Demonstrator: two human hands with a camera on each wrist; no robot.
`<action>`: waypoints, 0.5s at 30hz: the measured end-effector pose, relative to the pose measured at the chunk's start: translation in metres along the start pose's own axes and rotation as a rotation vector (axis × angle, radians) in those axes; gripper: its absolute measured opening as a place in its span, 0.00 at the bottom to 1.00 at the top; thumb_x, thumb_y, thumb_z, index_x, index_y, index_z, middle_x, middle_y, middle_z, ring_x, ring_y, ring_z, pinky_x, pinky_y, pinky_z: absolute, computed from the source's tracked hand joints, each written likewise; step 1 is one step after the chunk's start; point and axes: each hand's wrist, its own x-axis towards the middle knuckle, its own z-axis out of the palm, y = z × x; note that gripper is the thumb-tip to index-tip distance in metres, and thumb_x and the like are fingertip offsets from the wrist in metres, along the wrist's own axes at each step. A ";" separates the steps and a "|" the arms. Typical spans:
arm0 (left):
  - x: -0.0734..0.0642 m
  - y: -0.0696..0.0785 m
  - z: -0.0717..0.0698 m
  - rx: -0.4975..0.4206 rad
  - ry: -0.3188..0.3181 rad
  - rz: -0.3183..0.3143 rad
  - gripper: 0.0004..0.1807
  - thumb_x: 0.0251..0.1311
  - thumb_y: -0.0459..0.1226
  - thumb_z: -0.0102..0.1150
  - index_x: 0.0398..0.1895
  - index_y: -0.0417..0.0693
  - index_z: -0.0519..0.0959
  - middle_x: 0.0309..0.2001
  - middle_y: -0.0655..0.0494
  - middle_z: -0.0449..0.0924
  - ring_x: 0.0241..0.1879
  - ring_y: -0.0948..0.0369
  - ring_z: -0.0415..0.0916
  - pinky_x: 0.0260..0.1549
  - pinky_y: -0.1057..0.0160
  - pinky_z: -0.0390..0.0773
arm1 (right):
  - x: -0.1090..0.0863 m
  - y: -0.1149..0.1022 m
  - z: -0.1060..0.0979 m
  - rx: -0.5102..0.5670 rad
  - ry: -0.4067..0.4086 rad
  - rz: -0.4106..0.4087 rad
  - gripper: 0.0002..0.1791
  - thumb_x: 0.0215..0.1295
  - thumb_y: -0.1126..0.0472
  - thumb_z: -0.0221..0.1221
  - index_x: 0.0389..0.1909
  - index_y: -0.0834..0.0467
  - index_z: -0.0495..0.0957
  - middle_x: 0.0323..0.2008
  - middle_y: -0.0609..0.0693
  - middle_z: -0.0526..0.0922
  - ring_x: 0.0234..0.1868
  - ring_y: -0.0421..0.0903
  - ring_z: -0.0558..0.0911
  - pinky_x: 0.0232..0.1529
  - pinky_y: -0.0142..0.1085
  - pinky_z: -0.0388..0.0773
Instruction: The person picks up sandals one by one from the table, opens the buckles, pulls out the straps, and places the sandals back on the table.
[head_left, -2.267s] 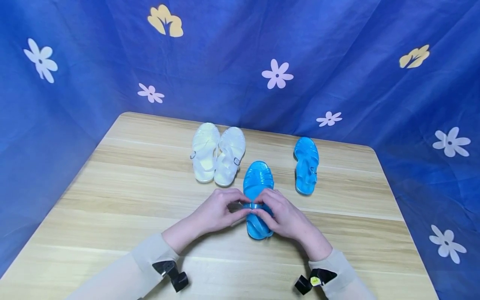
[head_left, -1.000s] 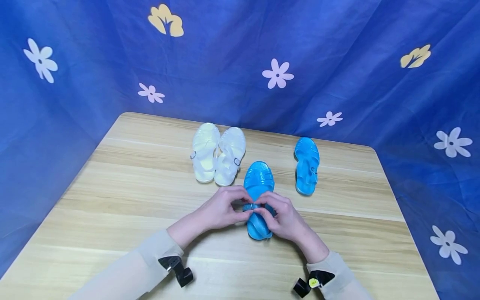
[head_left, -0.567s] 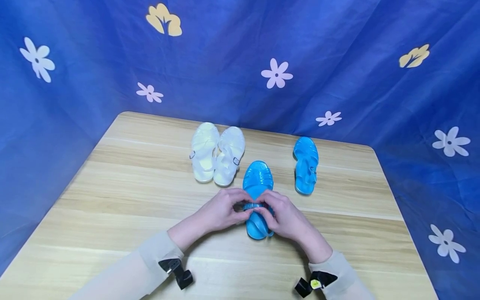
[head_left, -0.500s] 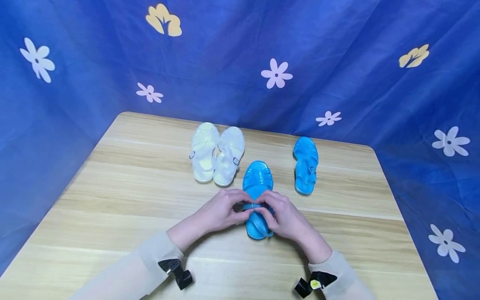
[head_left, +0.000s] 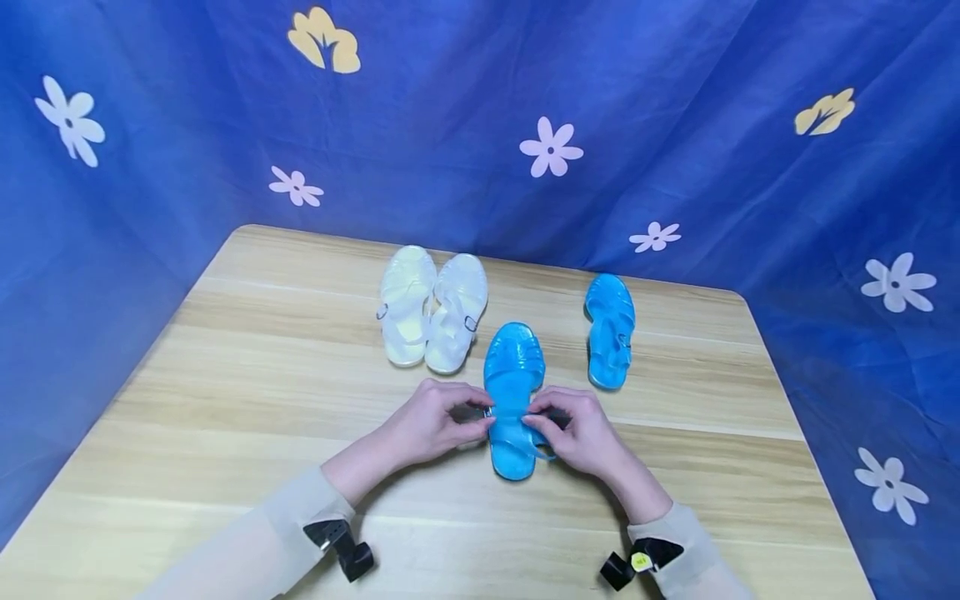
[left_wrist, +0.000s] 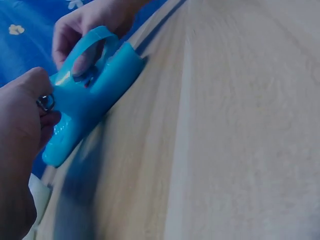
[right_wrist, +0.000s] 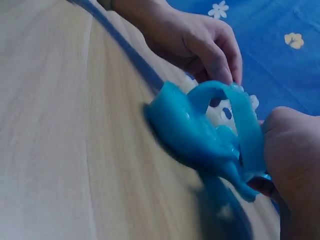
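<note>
A blue jelly sandal lies toe away from me in the middle of the table. At its left edge, the left hand pinches the strap by a small metal buckle, which shows between thumb and finger in the left wrist view. On the other side, the right hand pinches the ankle strap between thumb and forefinger. The blue strap arches up over the heel in the right wrist view. Fingers partly hide the strap's end, so I cannot tell whether it sits in the buckle.
Two white sandals stand side by side at the back, left of the held sandal. A second blue sandal lies at the back right. Behind the wooden table hangs a blue flowered curtain.
The hands, which met over the sandal's middle, have drawn apart sideways. The left hand with the buckle is now at the left edge, the right hand further right. The other sandals stay put.
</note>
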 end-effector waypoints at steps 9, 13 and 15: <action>-0.003 0.001 0.000 0.005 0.009 -0.028 0.12 0.63 0.34 0.75 0.49 0.41 0.88 0.47 0.54 0.90 0.49 0.61 0.87 0.50 0.62 0.85 | 0.003 -0.006 -0.002 0.044 -0.043 0.007 0.09 0.71 0.66 0.68 0.49 0.57 0.88 0.45 0.46 0.89 0.44 0.43 0.87 0.49 0.42 0.86; -0.003 0.002 0.001 0.012 0.013 -0.019 0.13 0.63 0.33 0.75 0.49 0.40 0.88 0.47 0.52 0.90 0.49 0.60 0.87 0.51 0.61 0.85 | 0.003 -0.010 -0.003 0.055 -0.048 0.002 0.11 0.71 0.67 0.69 0.52 0.59 0.87 0.45 0.45 0.88 0.44 0.42 0.86 0.48 0.41 0.86; -0.002 0.003 0.002 0.019 0.007 -0.015 0.13 0.63 0.34 0.75 0.49 0.39 0.88 0.47 0.52 0.90 0.50 0.60 0.87 0.51 0.61 0.85 | 0.004 -0.012 -0.003 0.062 -0.054 0.000 0.12 0.70 0.66 0.70 0.53 0.60 0.87 0.45 0.45 0.88 0.43 0.42 0.85 0.46 0.41 0.86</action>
